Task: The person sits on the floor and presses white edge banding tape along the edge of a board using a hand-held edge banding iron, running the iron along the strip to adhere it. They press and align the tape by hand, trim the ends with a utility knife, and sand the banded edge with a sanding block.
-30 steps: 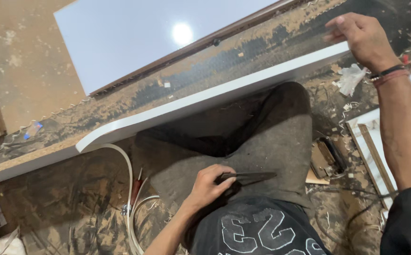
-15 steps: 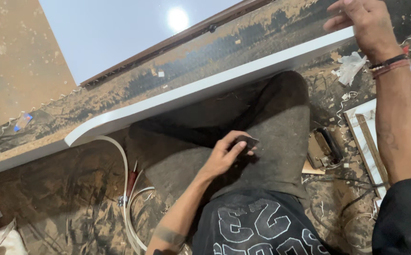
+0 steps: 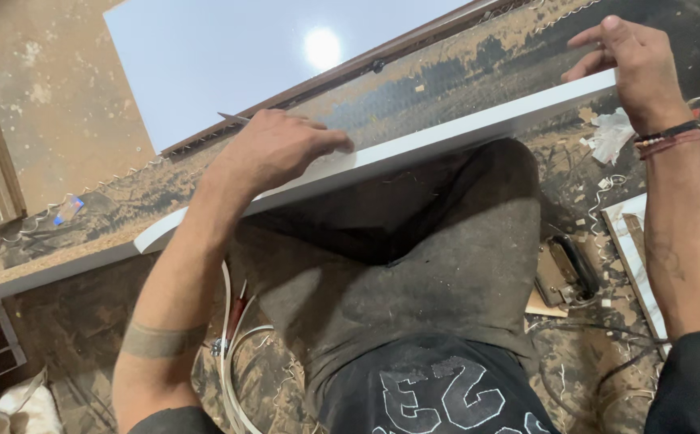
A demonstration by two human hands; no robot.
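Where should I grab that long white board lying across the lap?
Probably by its white front edge, from above, as both hands do now: left hand near the middle, right hand at the far end of the white board. It is long and thin, so spaced grips should steady it.
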